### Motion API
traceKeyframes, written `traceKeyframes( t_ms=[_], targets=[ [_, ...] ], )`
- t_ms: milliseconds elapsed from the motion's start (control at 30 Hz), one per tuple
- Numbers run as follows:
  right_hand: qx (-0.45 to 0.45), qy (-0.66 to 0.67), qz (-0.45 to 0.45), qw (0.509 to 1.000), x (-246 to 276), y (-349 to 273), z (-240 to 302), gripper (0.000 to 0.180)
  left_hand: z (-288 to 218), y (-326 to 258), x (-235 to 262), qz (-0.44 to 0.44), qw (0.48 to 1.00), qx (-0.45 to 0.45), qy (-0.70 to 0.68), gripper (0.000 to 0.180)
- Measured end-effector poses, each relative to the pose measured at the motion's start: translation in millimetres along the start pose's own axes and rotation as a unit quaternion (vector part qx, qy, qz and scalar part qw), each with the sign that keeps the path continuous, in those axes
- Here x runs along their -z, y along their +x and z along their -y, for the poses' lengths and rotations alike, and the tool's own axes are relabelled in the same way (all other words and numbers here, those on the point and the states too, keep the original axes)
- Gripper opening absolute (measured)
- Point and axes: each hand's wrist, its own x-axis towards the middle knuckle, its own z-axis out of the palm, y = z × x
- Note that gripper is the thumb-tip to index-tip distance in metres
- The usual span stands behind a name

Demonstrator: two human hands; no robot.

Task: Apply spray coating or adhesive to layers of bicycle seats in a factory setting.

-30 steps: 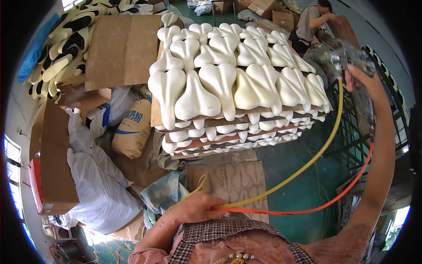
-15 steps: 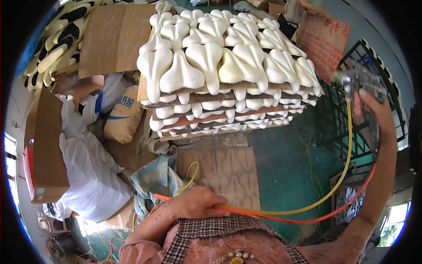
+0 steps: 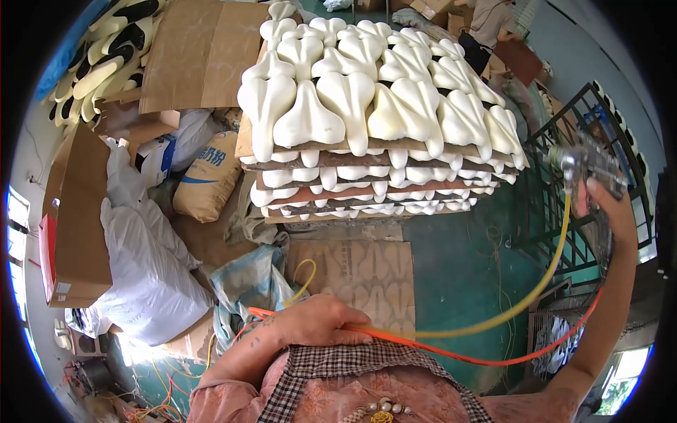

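Note:
At the far right my right hand (image 3: 608, 206) is closed round a metal spray gun (image 3: 591, 163), its nozzle end pointing left toward the stack. A yellow hose (image 3: 522, 311) and an orange hose (image 3: 493, 362) sag from the gun across to my waist. There my left hand (image 3: 321, 323) is wrapped round both hoses, in front of my checked apron (image 3: 328, 361). Ahead, white bicycle-saddle-shaped foam pads (image 3: 345, 99) lie in rows on brown boards (image 3: 331, 155), stacked in several layers. The gun stands apart from the pads, to their right.
Dark metal racks (image 3: 564, 233) stand behind the gun. Flattened cardboard (image 3: 352, 282) covers part of the green floor (image 3: 458, 275). On the left are a carton (image 3: 81, 218), a white sack (image 3: 148, 282) and a tan paper bag (image 3: 208, 176). Another person (image 3: 486, 28) is at the back right.
The view has shifted slightly, so the stack sits further right. The person at the back right and a reddish board there have moved away from the stack. Both my hands keep their holds.

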Motion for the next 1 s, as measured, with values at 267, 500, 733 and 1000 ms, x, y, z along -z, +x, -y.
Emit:
traceKeyframes(
  t_ms=[267, 500, 733, 1000],
  targets=[
    [0.033, 0.01, -0.081, 0.996, -33.0, 52.1, 42.1, 0.023, 18.2, -11.8, 57.7, -0.014, 0.999, 0.018, 0.031, 0.032],
    [0.109, 0.029, -0.062, 0.992, -90.7, 146.8, 99.9, 0.023, 41.6, -31.3, 102.7, -0.045, 0.999, 0.014, 0.009, 0.031],
    [0.099, 0.002, -0.022, 0.995, -110.9, 186.9, 127.7, 0.027, 70.9, -52.2, 130.7, -0.103, 0.995, -0.002, -0.013, 0.032],
    [0.079, -0.051, 0.002, 0.996, -117.7, 183.1, 136.8, 0.028, 79.4, -49.8, 152.9, -0.077, 0.997, -0.014, -0.027, 0.031]
  ],
)
